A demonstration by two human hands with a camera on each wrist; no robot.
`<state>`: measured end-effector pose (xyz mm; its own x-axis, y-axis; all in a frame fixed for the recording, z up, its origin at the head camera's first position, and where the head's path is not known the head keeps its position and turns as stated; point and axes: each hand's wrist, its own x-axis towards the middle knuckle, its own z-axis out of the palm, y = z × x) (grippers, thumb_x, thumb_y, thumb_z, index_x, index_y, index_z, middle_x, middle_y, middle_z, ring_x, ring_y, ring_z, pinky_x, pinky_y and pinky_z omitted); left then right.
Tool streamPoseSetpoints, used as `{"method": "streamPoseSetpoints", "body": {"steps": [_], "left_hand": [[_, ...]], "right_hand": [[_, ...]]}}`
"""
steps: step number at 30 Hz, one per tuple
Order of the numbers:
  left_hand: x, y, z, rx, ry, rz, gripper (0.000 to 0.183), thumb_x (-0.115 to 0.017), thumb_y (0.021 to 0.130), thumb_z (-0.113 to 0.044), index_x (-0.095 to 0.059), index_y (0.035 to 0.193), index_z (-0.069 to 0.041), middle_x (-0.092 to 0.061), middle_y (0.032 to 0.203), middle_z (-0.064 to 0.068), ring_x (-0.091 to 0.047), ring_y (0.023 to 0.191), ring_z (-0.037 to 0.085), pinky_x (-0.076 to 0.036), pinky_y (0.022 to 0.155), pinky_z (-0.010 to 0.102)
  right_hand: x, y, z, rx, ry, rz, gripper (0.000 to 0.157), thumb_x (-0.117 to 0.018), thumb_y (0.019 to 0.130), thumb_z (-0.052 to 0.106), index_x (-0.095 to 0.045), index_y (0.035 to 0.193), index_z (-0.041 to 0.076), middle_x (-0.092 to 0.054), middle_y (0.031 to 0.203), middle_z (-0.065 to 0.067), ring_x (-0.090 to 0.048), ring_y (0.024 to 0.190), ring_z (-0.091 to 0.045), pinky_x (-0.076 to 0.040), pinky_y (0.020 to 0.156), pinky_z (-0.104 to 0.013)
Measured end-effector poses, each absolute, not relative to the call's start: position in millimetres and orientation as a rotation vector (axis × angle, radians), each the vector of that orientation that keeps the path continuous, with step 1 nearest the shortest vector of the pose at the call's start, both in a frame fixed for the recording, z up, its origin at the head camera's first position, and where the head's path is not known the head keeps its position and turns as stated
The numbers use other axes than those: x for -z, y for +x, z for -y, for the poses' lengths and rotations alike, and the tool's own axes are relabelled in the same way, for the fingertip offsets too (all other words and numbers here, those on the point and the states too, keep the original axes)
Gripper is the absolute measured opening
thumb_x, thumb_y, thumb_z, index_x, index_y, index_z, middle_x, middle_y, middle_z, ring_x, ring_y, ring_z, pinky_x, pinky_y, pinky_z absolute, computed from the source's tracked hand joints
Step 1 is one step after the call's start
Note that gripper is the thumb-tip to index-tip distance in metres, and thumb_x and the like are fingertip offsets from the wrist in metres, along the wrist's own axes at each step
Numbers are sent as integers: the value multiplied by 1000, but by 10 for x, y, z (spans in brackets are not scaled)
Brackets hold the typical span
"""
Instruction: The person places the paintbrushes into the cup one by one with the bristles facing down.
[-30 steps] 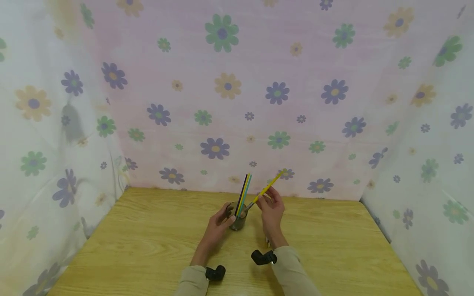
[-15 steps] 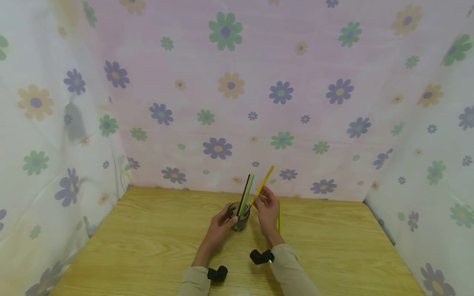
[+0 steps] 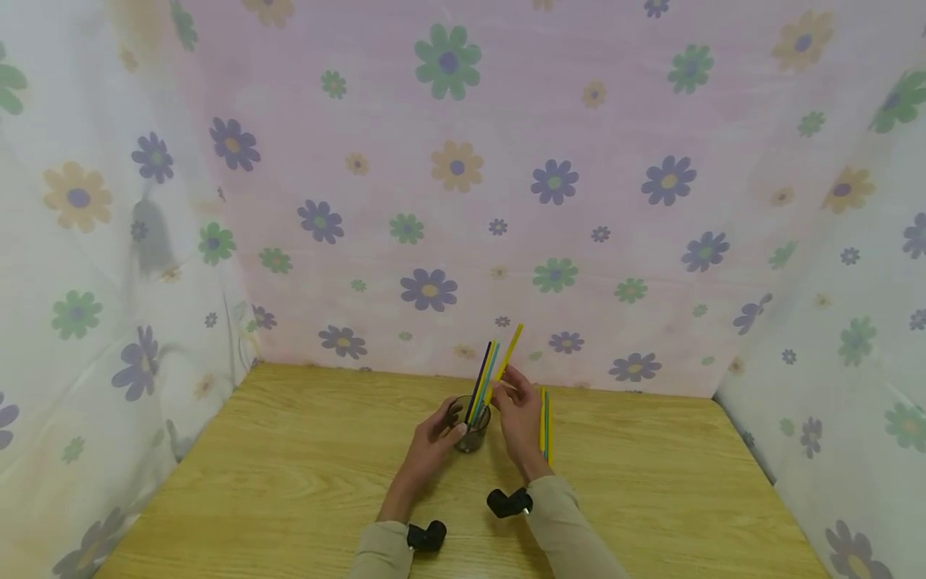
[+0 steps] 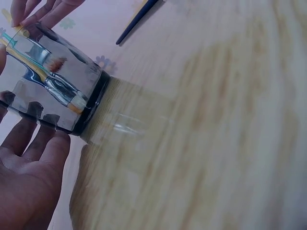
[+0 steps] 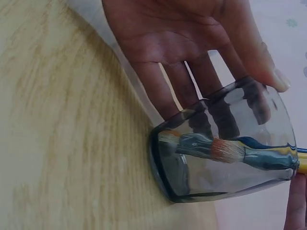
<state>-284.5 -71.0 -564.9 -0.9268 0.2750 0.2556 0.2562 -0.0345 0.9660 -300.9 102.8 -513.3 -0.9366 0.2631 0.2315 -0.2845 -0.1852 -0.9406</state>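
Note:
My left hand (image 3: 428, 452) holds a tinted clear glass (image 3: 473, 439) on the table, fingers and thumb around its side. Several paintbrushes (image 3: 481, 382) lean in it, with dark, yellow and light blue handles pointing up. In the right wrist view their bristles (image 5: 228, 150) show through the glass wall. My right hand (image 3: 519, 418) pinches a yellow-handled paintbrush (image 3: 511, 347) at the glass's right rim. That brush's bristle end is inside the glass. Seen from the left wrist, the right hand's fingers (image 4: 50, 12) are at the mouth of the glass.
More paintbrushes (image 3: 546, 425) with yellow and green handles lie on the wooden table (image 3: 637, 482), just right of my right wrist. A flowered cloth (image 3: 463, 241) hangs behind the table and along both sides. Each wrist carries a black camera mount.
My right hand has moved left and swung the yellow paintbrush more upright, its bristle end going into the glass. The brushes on the table have come into sight. My left hand keeps its hold.

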Motion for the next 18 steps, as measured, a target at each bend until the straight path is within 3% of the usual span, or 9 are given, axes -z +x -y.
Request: {"method": "streamPoseSetpoints", "body": {"steps": [12, 18], "left_hand": [[5634, -2830, 701, -2165, 557, -2190, 62, -61, 104, -15, -35, 158, -2, -45, 155, 22, -42, 144, 41, -38, 116, 54], [5627, -2817, 706, -2163, 573, -2190, 62, -60, 104, -15, -33, 158, -1, -44, 156, 23, -41, 144, 43, -42, 113, 52]], "right_hand": [[5020, -2876, -1018, -2155, 51, 1794, 42, -59, 100, -3, -50, 141, -11, -54, 131, -32, -60, 113, -46, -60, 88, -33], [5199, -2979, -1028, -2163, 40, 1792, 40, -61, 101, 1, -56, 140, -6, -57, 131, -31, -61, 115, -46, -60, 90, -39]]}}
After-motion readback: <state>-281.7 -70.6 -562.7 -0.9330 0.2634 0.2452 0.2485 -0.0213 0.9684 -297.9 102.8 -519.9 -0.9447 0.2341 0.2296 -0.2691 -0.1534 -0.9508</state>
